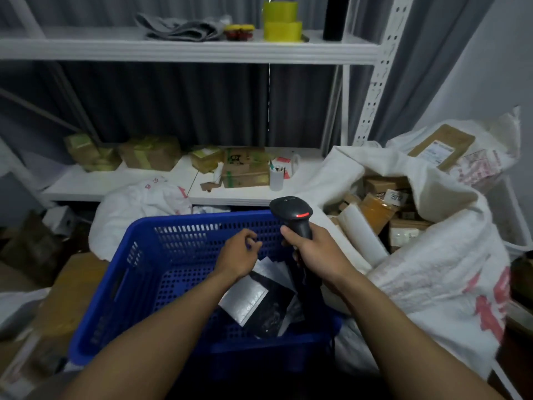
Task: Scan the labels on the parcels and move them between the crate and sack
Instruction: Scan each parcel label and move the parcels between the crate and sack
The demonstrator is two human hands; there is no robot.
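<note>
Right hand (314,249) clamped around the grip of a black barcode scanner (294,217), thumb wrapped across the front, scanner head raised above the fist with a red light glowing on its face. Wrist bent a little inward, forearm reaching in from the lower right over the near right corner of the blue crate (138,272). Left hand (238,255) empty, fingers loosely curled inward with thumb and fingertips close but closed on nothing, hovering above the crate's interior just left of the scanner. Left forearm stretched in from the lower left, crossing the crate's near rim. Beneath both hands, on the crate floor, a grey padded mailer (245,301) lying tilted on top of a black plastic parcel (274,316), with a paler flat packet's edges showing behind them. To the right, touching the crate's side, a large white sack (432,272) with red print, mouth gaping open and filled with brown cardboard parcels (380,209) and a pale wrapped roll. Behind the crate, a white shelf (115,180) carrying taped brown boxes and a small white cup; on the shelf above, two stacked rolls of yellow tape (281,23) beside a folded grey cloth. A second crumpled white bag (138,206) behind the crate's far left corner.
</note>
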